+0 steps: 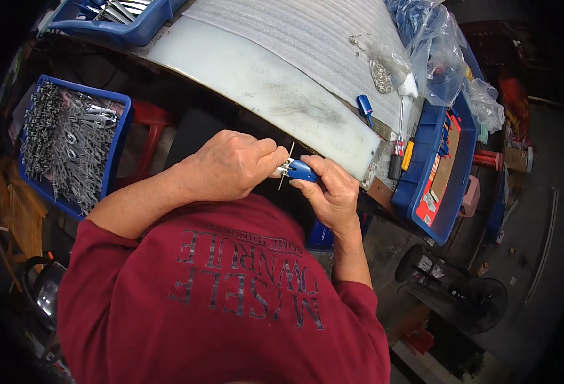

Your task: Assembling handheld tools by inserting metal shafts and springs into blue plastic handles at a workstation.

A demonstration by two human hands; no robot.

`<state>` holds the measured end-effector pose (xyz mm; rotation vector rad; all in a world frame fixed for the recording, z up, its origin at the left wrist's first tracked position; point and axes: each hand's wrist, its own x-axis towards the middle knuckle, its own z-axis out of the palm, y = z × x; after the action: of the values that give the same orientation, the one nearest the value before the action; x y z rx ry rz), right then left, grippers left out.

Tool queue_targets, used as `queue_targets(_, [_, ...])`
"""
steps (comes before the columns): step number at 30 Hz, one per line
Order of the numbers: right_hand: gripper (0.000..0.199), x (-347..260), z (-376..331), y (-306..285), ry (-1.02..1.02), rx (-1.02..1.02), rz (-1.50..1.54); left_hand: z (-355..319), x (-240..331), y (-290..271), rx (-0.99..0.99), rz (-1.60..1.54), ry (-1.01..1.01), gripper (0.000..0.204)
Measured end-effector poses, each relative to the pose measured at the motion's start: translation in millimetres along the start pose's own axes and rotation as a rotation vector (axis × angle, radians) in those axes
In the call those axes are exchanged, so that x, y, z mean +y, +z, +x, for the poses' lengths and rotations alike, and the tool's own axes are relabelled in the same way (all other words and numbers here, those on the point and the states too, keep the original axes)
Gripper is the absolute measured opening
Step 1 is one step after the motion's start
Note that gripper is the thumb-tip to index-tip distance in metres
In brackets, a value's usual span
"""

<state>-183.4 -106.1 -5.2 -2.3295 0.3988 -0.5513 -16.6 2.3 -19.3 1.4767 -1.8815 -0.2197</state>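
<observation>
Both my hands meet in front of my chest, close to the near edge of the white work board [250,70]. Between them is a small metal part with a rounded blue plastic cover [302,170] and a thin rod sticking out on both sides. My left hand [234,163] pinches the metal end, its fingers curled and mostly hiding what they grip. Thumb and fingers of my right hand [334,191] close round the blue end. A similar blue piece [364,105] with a narrow stem lies on the board's far right.
Left of me, a blue bin [120,134] holds many metal parts. Another blue tray [138,32] with metal pieces sits at the upper left. Right of the board lie a yellow-handled screwdriver [408,155], a dark-handled one [396,163], a blue crate [448,211] and clear plastic bags [435,64].
</observation>
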Motion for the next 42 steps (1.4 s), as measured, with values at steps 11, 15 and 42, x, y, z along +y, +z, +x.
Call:
queue_targets(11, [0.032, 2.7, -1.4, -4.0, -0.003, 0.001, 0.012, 1.6, 2.1, -0.9, 0.01, 0.004, 0.004, 0.022])
queue_targets(15, [0.032, 4.4, -2.9, -3.3, 0.015, 0.013, 0.01, -0.1, 1.9, 1.9, 0.004, 0.011, -0.018, 0.023])
queue_targets(42, [0.034, 14.3, -1.5, -5.2, 0.014, -0.004, 0.074, 1.9, 2.3, 0.3, -0.018, 0.013, -0.036, 0.02])
